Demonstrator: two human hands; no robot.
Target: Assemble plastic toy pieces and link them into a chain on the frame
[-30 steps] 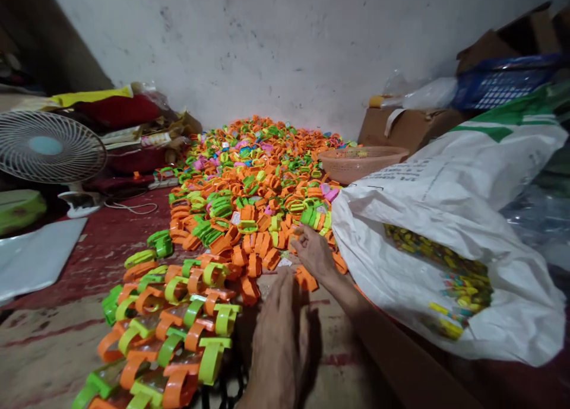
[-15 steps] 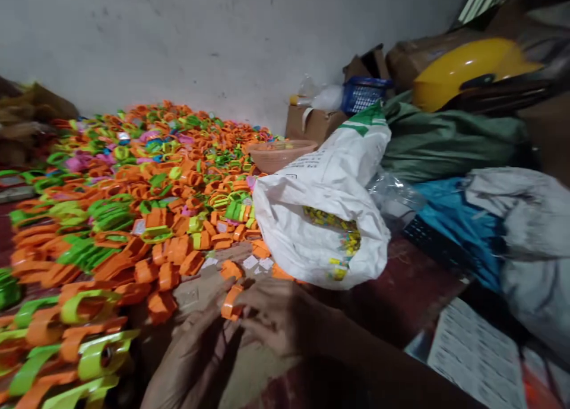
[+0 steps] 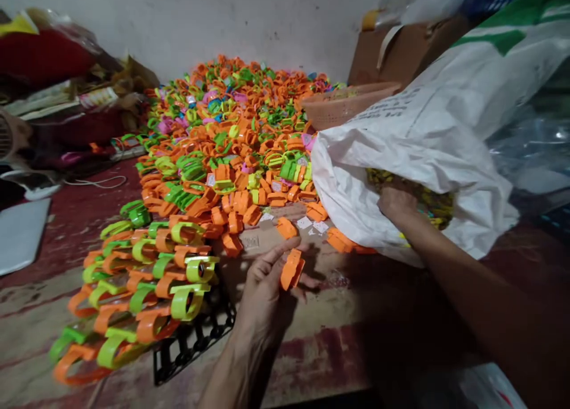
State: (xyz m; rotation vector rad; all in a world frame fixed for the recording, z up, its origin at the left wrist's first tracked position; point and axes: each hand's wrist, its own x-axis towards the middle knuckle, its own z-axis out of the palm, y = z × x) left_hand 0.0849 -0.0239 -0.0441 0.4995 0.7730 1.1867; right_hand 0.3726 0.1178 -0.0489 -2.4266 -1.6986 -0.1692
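My left hand is closed around an orange plastic toy watch, held over the floor. My right hand reaches into the mouth of a white woven sack; its fingers are hidden among small yellow pieces. Just beyond my left hand lies another orange toy watch, beside small white paper squares. To the left, rows of orange, green and yellow toy watches stand on a black plastic rack.
A large heap of bright toy watches spreads against the wall. A pinkish plastic basket stands behind the sack, with a cardboard box at the back right. At far left lie a pale flat panel and a white cord.
My right hand has left the orange toy watch and gone into the sack. My left hand keeps the watch. The view has swung left, bringing the black rack into sight.
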